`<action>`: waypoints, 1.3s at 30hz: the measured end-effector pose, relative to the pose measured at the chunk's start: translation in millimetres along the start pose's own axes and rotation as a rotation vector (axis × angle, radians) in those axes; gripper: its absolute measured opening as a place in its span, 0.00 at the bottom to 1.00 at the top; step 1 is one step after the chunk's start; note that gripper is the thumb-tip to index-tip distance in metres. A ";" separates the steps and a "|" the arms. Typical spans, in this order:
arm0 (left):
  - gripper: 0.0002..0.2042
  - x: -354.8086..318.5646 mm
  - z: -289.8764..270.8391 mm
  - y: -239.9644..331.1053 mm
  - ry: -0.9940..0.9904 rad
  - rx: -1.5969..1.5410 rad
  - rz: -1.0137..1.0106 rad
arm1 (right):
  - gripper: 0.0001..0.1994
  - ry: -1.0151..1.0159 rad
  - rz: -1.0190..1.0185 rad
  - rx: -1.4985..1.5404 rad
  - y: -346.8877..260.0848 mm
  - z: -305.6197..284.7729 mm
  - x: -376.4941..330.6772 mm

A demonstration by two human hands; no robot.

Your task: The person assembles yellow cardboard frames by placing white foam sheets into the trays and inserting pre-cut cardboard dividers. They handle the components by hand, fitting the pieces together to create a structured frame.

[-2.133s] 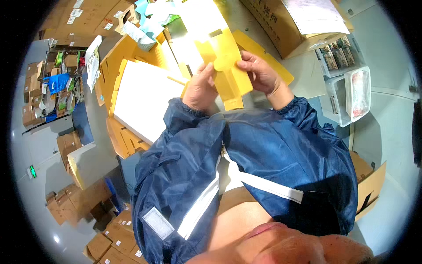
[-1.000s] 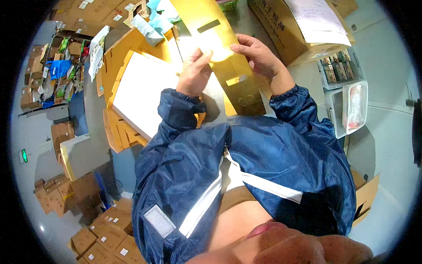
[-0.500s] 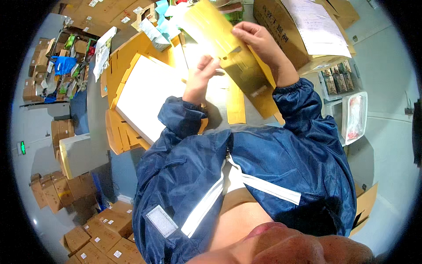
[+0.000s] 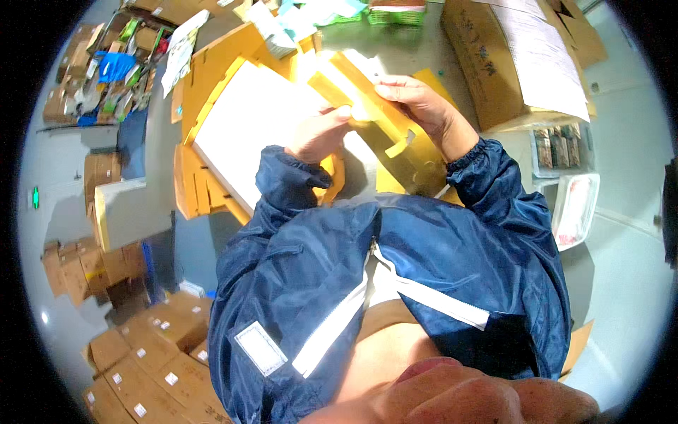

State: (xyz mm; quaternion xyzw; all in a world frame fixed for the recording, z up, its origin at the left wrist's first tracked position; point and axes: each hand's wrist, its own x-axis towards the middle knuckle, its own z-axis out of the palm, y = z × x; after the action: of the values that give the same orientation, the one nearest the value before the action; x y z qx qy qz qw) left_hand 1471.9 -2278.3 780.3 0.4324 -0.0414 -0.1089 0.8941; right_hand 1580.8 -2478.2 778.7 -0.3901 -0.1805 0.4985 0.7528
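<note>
A long yellow cardboard box blank (image 4: 385, 138) with cut flaps and slots slants between my two hands above the table. My right hand (image 4: 424, 106) pinches its upper right edge, thumb and fingers pressed together. Along its left edge my left hand (image 4: 318, 134) grips it, the thumb lying over the board. Under and beside my left forearm lies a stack of flat yellow blanks (image 4: 199, 185), with a white-faced blank (image 4: 240, 124) on top. Another yellow piece (image 4: 434, 83) shows behind my right hand.
A large brown carton (image 4: 487, 78) with a written paper sheet (image 4: 540, 53) stands at the far right. Beside it are clear plastic tubs (image 4: 575, 212) with packets. Green baskets (image 4: 395, 15) sit at the back. Many cartons (image 4: 152, 353) are piled on the floor at left.
The yellow blank has turned and come nearer to me, and its folds and slots now show. My left hand, apart from its edge before, has closed on it.
</note>
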 end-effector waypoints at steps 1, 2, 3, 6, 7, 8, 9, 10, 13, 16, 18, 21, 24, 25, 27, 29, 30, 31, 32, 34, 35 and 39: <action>0.19 -4.3 -1.4 -0.8 0.010 -0.024 -0.019 | 0.16 -0.003 0.018 0.000 5.2 2.0 7.1; 0.18 -11.6 -3.0 0.0 0.049 0.029 0.021 | 0.17 0.078 0.025 0.000 10.9 6.0 8.8; 0.17 -12.1 8.0 5.6 0.178 0.016 0.040 | 0.18 0.112 -0.021 -0.109 6.6 9.7 11.8; 0.15 -23.2 -17.0 7.1 0.346 0.179 0.119 | 0.24 0.333 -0.387 -1.073 8.4 3.6 28.9; 0.15 -34.5 -13.6 16.9 0.402 0.199 0.148 | 0.27 0.384 -0.530 -1.356 6.2 30.6 25.7; 0.15 -40.6 -10.6 19.7 0.437 0.202 0.174 | 0.34 0.406 -0.741 -1.610 21.2 47.3 25.3; 0.15 -46.3 -9.4 12.4 0.538 0.193 0.160 | 0.38 0.465 -0.740 -1.627 31.3 61.9 19.7; 0.15 -52.2 -8.8 7.4 0.494 0.167 0.221 | 0.39 0.447 -0.688 -1.644 37.5 66.0 22.2; 0.15 -71.0 -25.8 3.9 0.418 0.108 0.267 | 0.35 0.380 -0.685 -1.689 48.3 80.9 30.8; 0.16 -99.5 -55.2 7.0 0.351 0.104 0.271 | 0.28 0.220 -0.520 -1.719 64.7 101.9 44.6; 0.15 -125.0 -71.4 26.2 0.394 0.180 0.216 | 0.16 0.187 -0.478 -1.735 79.7 127.1 57.9; 0.32 -171.1 -79.5 77.4 0.665 0.556 0.429 | 0.10 0.211 -0.276 -1.944 80.4 173.5 77.9; 0.34 -204.3 -89.3 129.6 0.371 1.859 0.613 | 0.07 0.150 -0.439 -2.072 103.1 202.1 92.4; 0.30 -215.7 -88.4 141.2 0.134 2.025 0.506 | 0.08 0.120 -0.525 -2.084 112.0 218.0 98.2; 0.24 -223.3 -105.0 159.9 0.016 1.957 0.136 | 0.08 0.089 -0.402 -2.174 118.5 245.9 103.0; 0.18 -237.9 -121.0 177.9 -0.112 2.020 0.209 | 0.16 0.147 -0.788 -2.086 119.9 253.2 104.1; 0.18 -245.6 -120.6 182.6 -0.093 2.030 0.288 | 0.29 0.280 -0.742 -2.060 119.5 268.4 97.1; 0.18 -253.0 -119.0 186.6 -0.073 2.037 0.367 | 0.29 0.338 -0.742 -2.049 123.7 274.4 93.8; 0.19 -255.4 -123.3 185.5 -0.034 2.058 0.516 | 0.30 0.394 -0.741 -2.037 127.4 277.8 91.7; 0.19 -258.7 -116.1 186.6 0.029 2.098 0.578 | 0.29 0.444 -0.761 -2.000 132.6 281.5 87.6; 0.19 -258.3 -112.8 186.6 0.063 2.117 0.608 | 0.25 0.428 -0.824 -1.955 132.2 285.3 91.3; 0.16 -255.9 -112.5 182.2 0.050 2.172 0.734 | 0.20 0.191 -0.489 -1.878 115.9 297.8 94.7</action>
State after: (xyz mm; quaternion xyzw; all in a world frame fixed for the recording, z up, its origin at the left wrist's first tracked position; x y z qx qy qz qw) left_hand 1270.8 -2023.6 857.9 0.9398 -0.2193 0.2606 0.0274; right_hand 1354.8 -2249.4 866.5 -0.8220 -0.5186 -0.0521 0.2296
